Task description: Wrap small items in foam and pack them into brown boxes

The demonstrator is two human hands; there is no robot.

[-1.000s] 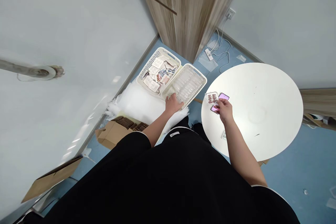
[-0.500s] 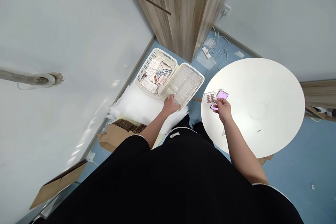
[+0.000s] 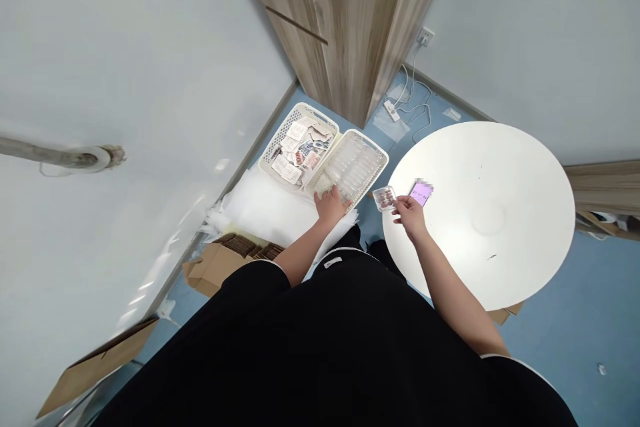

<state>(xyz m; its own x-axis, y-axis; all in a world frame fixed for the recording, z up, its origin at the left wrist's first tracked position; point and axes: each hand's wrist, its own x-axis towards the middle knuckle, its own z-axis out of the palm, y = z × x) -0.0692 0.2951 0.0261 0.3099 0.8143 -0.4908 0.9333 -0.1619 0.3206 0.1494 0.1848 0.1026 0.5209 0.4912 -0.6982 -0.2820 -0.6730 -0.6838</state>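
Note:
My left hand [image 3: 331,205] lies on a stack of clear plastic trays [image 3: 350,167] in a white lattice basket [image 3: 369,149], its fingers over the basket's near edge. Beside that basket stands a second white basket [image 3: 281,133] holding printed cards and small packets. My right hand [image 3: 410,217] is above the round white table [image 3: 500,180], gripping a small clear case [image 3: 384,198] of reddish-brown items between its fingers. A small device with a pink screen [image 3: 421,193] lies just beyond my right hand on the tabletop.
A white plastic sheet [image 3: 265,210] lies left of the baskets, above an open cardboard box [image 3: 215,267]. A wood-veneer cabinet [image 3: 340,33] stands behind them. A power strip [image 3: 393,110] and cables lie on the blue floor near the table.
My right hand has moved left with the clear case, and the pink-screened device now shows clear of it. The second pink piece seen earlier is not visible. My left hand has shifted slightly along the trays.

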